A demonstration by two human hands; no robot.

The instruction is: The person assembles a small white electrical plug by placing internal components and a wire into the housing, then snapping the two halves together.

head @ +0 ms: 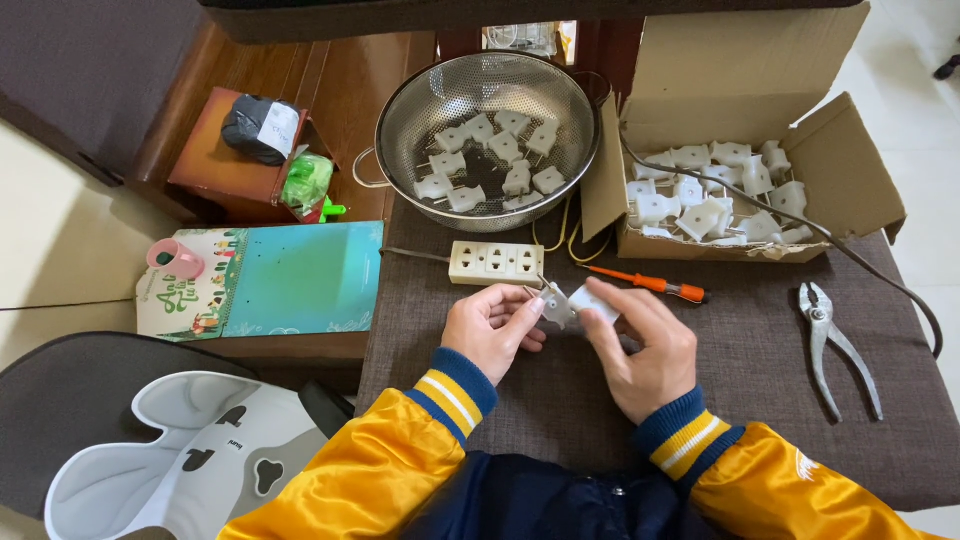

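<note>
I had a small white plug (575,303) pinched between both hands, just above the grey cloth (760,390) in front of me. My left hand (490,330) was closed on its near end with thumb and fingertips, and my right hand (640,345) was wrapped over the other end, so most of the body was hidden under my fingers. Its metal prongs stuck out toward the white power strip (497,263), which lay just beyond my knuckles.

The plug looked light and hard, a stiff plastic shell that would not give under pressure. I judged the smooth sides a little slippery, so the flat faces were the place to hold it, not the thin prongs, which could bend or poke.

Room was tight ahead: the power strip was close, and behind it stood the metal colander (400,120) with more plugs in it. To the right, the orange screwdriver (650,285) lay near my right hand, with the cardboard box (850,160) of plugs behind it and a black cable running along its front. The pliers (835,345) lay well apart on the right. The cloth nearest me was the open space, and its left edge dropped off beside my left wrist.
</note>
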